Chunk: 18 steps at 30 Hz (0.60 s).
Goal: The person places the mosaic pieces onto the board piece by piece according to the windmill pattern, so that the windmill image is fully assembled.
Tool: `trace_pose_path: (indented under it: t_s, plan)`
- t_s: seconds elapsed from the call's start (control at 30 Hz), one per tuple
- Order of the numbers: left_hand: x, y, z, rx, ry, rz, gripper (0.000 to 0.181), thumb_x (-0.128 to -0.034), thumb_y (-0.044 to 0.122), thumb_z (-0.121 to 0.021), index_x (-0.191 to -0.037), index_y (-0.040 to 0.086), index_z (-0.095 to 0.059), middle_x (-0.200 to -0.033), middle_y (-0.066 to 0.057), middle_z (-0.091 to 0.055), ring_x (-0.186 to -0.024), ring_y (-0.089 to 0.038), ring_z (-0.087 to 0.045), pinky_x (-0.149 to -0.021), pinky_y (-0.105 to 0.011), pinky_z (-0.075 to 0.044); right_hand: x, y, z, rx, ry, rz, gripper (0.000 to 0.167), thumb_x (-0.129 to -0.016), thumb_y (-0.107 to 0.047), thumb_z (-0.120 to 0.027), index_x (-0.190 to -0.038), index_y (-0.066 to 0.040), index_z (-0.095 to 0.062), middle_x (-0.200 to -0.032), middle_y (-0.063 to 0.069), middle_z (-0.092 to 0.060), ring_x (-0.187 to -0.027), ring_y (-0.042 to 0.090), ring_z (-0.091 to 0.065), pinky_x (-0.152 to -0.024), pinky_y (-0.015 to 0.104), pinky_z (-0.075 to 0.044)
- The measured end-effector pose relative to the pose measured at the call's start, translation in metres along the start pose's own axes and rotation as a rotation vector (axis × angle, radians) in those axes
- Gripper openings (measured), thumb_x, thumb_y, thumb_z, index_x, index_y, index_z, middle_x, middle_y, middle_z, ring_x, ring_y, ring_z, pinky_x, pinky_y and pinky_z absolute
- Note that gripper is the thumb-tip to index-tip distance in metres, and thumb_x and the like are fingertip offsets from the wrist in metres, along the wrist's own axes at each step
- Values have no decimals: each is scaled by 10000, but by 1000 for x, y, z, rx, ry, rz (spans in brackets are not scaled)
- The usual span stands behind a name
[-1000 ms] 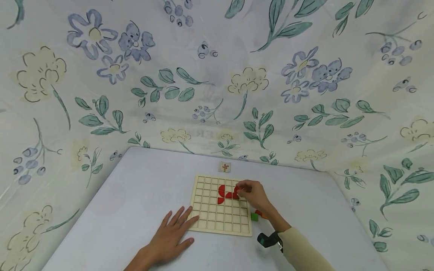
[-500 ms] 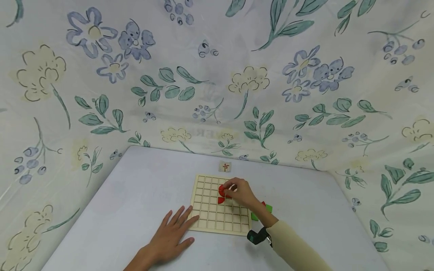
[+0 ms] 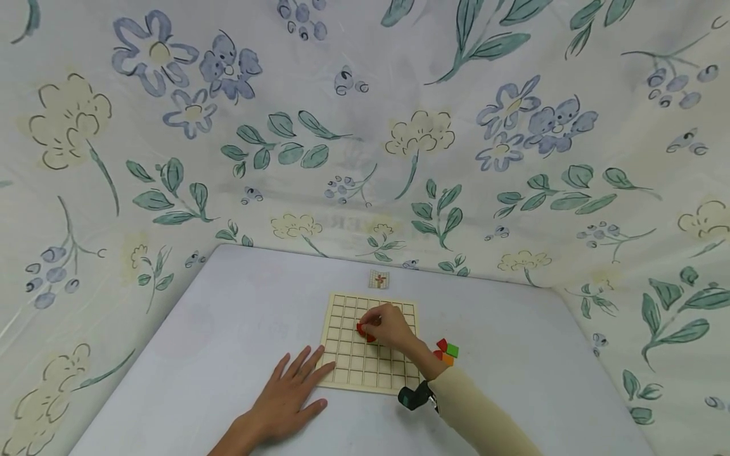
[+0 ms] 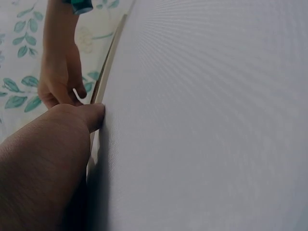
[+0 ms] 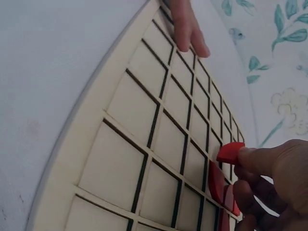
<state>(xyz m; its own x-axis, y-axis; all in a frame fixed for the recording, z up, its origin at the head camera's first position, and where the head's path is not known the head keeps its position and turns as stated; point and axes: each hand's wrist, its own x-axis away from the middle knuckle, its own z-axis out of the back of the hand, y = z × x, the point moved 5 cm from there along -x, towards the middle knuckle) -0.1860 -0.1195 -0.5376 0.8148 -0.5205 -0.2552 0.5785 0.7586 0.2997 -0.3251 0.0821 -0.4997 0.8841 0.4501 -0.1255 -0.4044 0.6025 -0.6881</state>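
In the head view a pale wooden grid board lies on the table. My right hand is over its upper middle and pinches a red quarter-round tile between thumb and fingertips, held just above the cells in the right wrist view. Other red tiles sit in the board beneath, partly covered by the fingers. My left hand rests flat with spread fingers, its fingertips on the board's lower left edge. The left wrist view has only the left thumb side and forearm, near the board's rim.
Right of the board lies a small group: a green square tile, an orange tile and red tiles. Behind the board is a small patterned card with a red pinwheel shape. Floral cloth surrounds the white table.
From the board's right columns my right hand has moved left to its upper middle. More of the loose tiles at right show as the arm shifts. The left hand stays put.
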Motion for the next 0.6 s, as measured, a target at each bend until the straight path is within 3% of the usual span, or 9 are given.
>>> trace_pose_path:
  t_s: [0.3,0.47,0.6]
  plan:
    - [0,1,0,-3,-8,6,587,-995,480,-502,-1503,196,-428,-1601,-100,-255,-1450,-366,-219,-1095,-624,-152,-1,-3,-8,143,26,3,42,-901,-88,-713,-921,-83,-749,-871,-24,-698,-787,101,-629,-700,278,-522]
    - [0,0,0,12,-17,13,587,-998,480,-496,-1504,191,-427,-1603,-100,-248,-1452,-369,-210,-1097,-625,-144,3,-6,-10,232,70,34,72,-901,-148,-727,-918,-83,-750,-844,-42,-655,-717,81,-572,-624,256,-486]
    - [0,1,1,6,-12,8,586,-997,473,-503,-1504,190,-427,-1602,-107,-247,-1450,-374,-213,-1093,-626,-148,4,-9,-13,280,58,63,96,-889,-210,-749,-919,-120,-757,-790,-75,-602,-664,53,-513,-570,227,-442]
